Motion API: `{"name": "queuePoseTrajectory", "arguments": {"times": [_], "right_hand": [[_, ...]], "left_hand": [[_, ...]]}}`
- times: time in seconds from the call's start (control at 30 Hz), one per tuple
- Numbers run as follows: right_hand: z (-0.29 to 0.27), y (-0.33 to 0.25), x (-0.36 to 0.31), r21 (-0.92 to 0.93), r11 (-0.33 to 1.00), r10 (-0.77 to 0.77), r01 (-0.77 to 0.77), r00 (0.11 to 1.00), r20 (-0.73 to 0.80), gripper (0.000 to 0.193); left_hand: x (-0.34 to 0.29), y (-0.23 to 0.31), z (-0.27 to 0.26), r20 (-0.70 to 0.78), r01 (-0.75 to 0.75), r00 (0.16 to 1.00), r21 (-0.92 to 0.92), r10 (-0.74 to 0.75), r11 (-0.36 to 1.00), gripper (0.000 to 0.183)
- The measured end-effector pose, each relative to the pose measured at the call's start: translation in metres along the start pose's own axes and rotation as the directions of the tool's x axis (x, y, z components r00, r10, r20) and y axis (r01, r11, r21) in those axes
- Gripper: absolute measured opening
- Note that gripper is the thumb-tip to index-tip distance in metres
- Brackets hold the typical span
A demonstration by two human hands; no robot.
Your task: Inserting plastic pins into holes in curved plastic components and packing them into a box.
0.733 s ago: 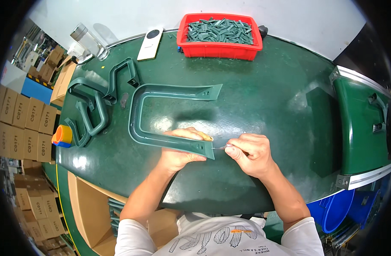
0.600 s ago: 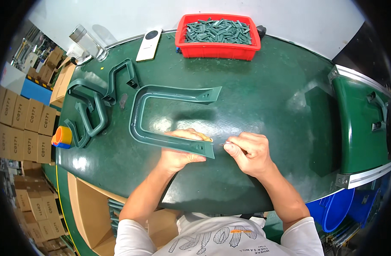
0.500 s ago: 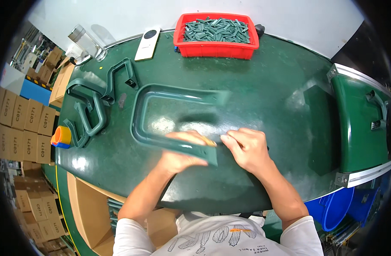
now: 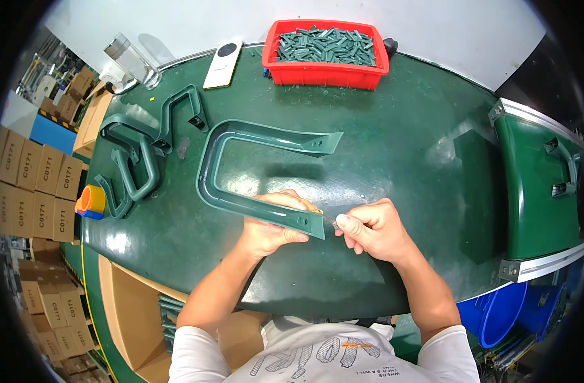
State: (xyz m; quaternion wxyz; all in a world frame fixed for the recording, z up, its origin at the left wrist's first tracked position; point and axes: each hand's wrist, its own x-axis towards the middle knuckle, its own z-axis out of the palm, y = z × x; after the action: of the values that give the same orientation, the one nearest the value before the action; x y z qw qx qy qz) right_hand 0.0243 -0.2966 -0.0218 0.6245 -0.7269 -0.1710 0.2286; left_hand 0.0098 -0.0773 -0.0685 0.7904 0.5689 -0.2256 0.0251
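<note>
My left hand (image 4: 269,236) is closed around the near arm of a green U-shaped channel piece (image 4: 209,167). The U's open side faces right, and small holes show near both ends. A yellowish wrap (image 4: 312,207) sits at a fingertip of this hand, beside the near arm. My right hand (image 4: 375,230) pinches with thumb and fingers right at the cut end of that arm. Something small, thin and greyish shows at its fingertips, too small to name.
Several similar green bent pieces (image 4: 153,159) lie at the left, near an orange-yellow tape roll (image 4: 94,199). At the back stand a red bin (image 4: 327,76) of small green strips, a white phone-like device (image 4: 221,67) and a glass bottle (image 4: 135,62). A green panel with metal rails (image 4: 537,185) is at right.
My right hand has turned and come up against the near arm's end, its fingers pinched there. The channel piece, blurred before, is now steadier and its far arm has shifted slightly.
</note>
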Motion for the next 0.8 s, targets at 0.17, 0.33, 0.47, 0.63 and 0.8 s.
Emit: {"name": "queuePoseTrajectory", "arguments": {"times": [0.17,0.33,0.47,0.63,0.8], "right_hand": [[0.000,0.000,0.000,-0.013,1.000,-0.014,0.014,0.999,0.053,0.043],[-0.002,0.001,-0.001,-0.015,0.998,-0.054,0.056,0.990,0.130,0.043],[-0.002,0.001,0.000,-0.102,0.984,-0.123,0.148,0.968,0.218,0.036],[0.026,0.015,-0.003,-0.246,0.863,-0.355,0.440,0.877,0.325,0.028],[0.003,0.010,0.005,-0.291,0.845,-0.501,0.449,0.854,-0.136,0.014]], "left_hand": [[-0.002,-0.002,0.001,-0.023,0.012,1.000,-0.048,-0.013,0.999,0.041],[-0.002,-0.003,0.001,-0.039,0.004,0.999,-0.090,-0.008,0.996,0.039],[-0.004,0.000,0.001,-0.074,0.035,0.996,-0.094,-0.042,0.995,0.040],[0.001,0.001,-0.004,-0.326,0.167,0.924,-0.124,-0.199,0.978,0.046],[-0.006,0.000,0.004,-0.300,0.169,0.933,-0.115,-0.196,0.979,0.045]]}}
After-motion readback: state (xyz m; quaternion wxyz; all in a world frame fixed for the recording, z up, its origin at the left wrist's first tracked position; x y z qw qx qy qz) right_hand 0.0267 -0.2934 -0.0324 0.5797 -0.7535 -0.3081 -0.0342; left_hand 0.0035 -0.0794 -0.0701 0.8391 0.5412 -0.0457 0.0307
